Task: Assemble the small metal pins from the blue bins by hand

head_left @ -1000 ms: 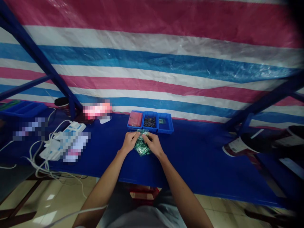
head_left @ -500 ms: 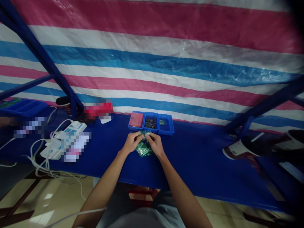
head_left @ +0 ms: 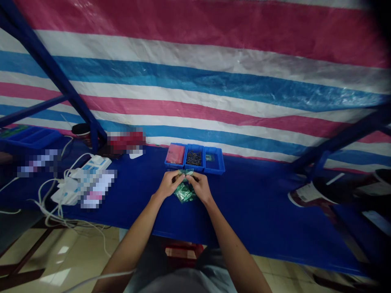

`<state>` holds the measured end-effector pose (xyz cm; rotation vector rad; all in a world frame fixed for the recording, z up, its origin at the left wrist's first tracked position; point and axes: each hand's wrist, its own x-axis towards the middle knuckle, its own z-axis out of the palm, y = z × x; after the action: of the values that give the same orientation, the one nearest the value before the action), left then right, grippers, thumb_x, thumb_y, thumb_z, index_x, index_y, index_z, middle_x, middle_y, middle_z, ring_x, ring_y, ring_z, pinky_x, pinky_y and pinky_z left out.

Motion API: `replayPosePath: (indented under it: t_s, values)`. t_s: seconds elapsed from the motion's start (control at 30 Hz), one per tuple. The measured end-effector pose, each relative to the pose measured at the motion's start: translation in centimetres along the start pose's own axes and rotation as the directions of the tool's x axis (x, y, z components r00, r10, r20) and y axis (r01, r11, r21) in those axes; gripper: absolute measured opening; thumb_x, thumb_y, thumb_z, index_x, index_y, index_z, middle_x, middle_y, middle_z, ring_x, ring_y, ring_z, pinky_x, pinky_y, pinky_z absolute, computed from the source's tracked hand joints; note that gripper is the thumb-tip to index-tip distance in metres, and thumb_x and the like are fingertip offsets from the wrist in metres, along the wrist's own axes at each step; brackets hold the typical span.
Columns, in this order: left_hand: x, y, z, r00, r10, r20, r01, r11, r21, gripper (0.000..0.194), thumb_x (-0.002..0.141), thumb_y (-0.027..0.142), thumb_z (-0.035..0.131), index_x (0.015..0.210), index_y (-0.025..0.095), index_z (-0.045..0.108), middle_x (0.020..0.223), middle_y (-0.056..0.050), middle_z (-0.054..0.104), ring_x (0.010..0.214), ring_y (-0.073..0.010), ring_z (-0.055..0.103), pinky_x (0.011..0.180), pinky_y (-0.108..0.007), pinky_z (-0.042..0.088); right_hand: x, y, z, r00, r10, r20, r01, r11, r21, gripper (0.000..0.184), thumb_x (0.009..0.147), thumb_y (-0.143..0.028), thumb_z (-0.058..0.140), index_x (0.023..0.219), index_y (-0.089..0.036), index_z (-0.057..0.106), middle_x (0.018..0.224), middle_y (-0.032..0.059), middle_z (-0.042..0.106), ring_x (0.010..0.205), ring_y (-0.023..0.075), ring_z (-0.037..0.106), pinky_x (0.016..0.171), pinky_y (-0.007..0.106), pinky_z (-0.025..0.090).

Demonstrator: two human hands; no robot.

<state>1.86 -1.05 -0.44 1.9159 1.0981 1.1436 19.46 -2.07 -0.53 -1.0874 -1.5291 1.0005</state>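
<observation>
My left hand [head_left: 169,183] and my right hand [head_left: 199,185] meet in front of the blue bins, fingers closed in a pinch. Between the fingertips is a small, clear greenish plastic packet [head_left: 187,172], gripped from both sides. Shiny green plastic packets [head_left: 185,193] lie on the blue table just below the hands; whether they join the held one cannot be told. Beyond the hands stand three joined blue bins: a left bin with pink packets [head_left: 175,154], a middle bin with dark screws [head_left: 194,158], and a right bin [head_left: 215,165] with a small greenish packet inside.
White power strips [head_left: 88,175] with tangled cables lie on the left of the blue table [head_left: 256,215]. Dark tubs [head_left: 311,193] stand at the right. Another blue tray [head_left: 33,138] is at far left, near a partly visible person's hand [head_left: 5,157]. A striped sheet [head_left: 195,93] hangs behind.
Both hands stay almost in place with the packet between them. The view has shifted very slightly.
</observation>
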Motion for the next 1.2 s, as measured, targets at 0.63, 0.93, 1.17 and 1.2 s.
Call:
replayPosePath:
  t_s: [0.63, 0.93, 1.17, 1.2]
  values:
    - [-0.14, 0.29, -0.09, 1.0, -0.02, 0.016, 0.02, 0.999, -0.036, 0.042, 0.093, 0.045, 0.058, 0.065, 0.015, 0.05, 0.059, 0.004, 0.04, 0.055, -0.0095, 0.035, 0.055, -0.023, 0.026, 0.04, -0.09, -0.22, 0.999, 0.006, 0.044, -0.008, 0.999, 0.035, 0.048, 0.094, -0.053, 0.054, 0.063, -0.016, 0.056, 0.057, -0.0021, 0.046, 0.055, 0.0119, 0.041, 0.055, 0.025, 0.03]
    - [-0.13, 0.34, -0.17, 0.999, -0.031, -0.005, 0.031, 0.999, -0.037, 0.038, 0.095, 0.043, 0.054, 0.068, 0.015, 0.051, 0.059, 0.004, 0.042, 0.055, -0.0104, 0.039, 0.056, -0.024, 0.029, -0.18, -0.84, 0.16, 0.986, 0.072, 0.15, -0.095, 0.984, 0.153, 0.04, 0.089, -0.055, 0.06, 0.079, -0.016, 0.062, 0.064, -0.002, 0.05, 0.058, 0.0117, 0.043, 0.054, 0.024, 0.032]
    - [-0.14, 0.24, -0.17, 1.0, -0.03, 0.0, 0.03, 0.999, -0.033, 0.036, 0.095, 0.042, 0.053, 0.071, 0.015, 0.052, 0.06, 0.004, 0.043, 0.055, -0.0105, 0.04, 0.056, -0.024, 0.03, -0.12, -0.87, 0.54, 0.985, 0.092, 0.144, -0.118, 0.975, 0.189, 0.038, 0.085, -0.053, 0.065, 0.081, -0.016, 0.06, 0.065, -0.002, 0.049, 0.058, 0.0116, 0.042, 0.054, 0.023, 0.033]
    - [-0.15, 0.23, -0.14, 1.0, -0.025, 0.007, 0.025, 0.999, -0.032, 0.035, 0.095, 0.041, 0.053, 0.072, 0.015, 0.052, 0.06, 0.004, 0.043, 0.055, -0.0104, 0.04, 0.056, -0.023, 0.03, -0.09, -0.89, 0.52, 0.987, 0.09, 0.134, -0.115, 0.974, 0.195, 0.037, 0.084, -0.052, 0.066, 0.079, -0.016, 0.059, 0.064, -0.0025, 0.048, 0.057, 0.0113, 0.041, 0.054, 0.023, 0.033]
